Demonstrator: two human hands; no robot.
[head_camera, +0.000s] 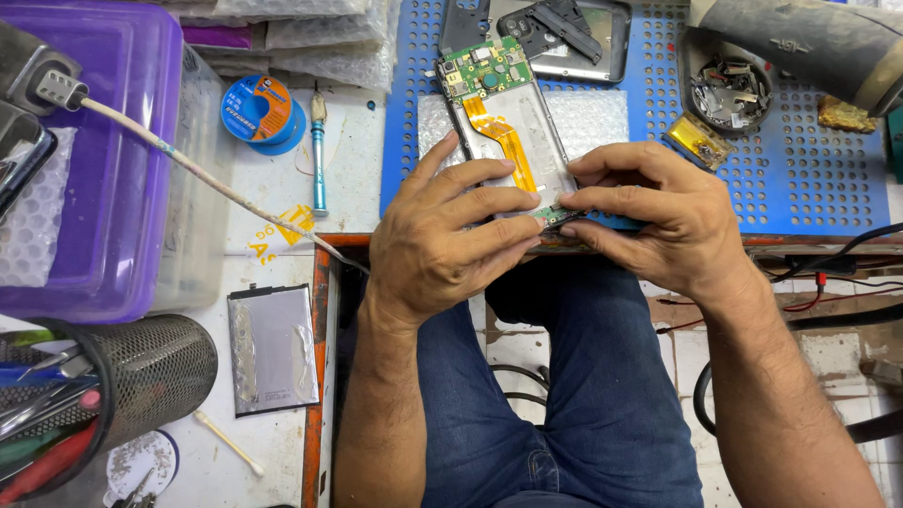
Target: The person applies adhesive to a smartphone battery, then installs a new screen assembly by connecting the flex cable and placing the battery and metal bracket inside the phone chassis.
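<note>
An opened phone [513,127] lies on a blue perforated mat [800,179], its green circuit board at the far end and an orange flex cable down its middle. My left hand [442,235] grips the phone's near end from the left, fingers laid across it. My right hand [649,212] pinches the same near end from the right, fingertips at a small dark part on the bottom edge. The phone's lower end is hidden under both hands.
A phone back cover [574,38] and a round dish of small parts [729,89] sit on the mat. A hot-air tool [800,38] lies top right. Left: purple bin [103,160], solder spool [259,111], screwdriver [320,160], battery [273,348], mesh tool cup [141,372].
</note>
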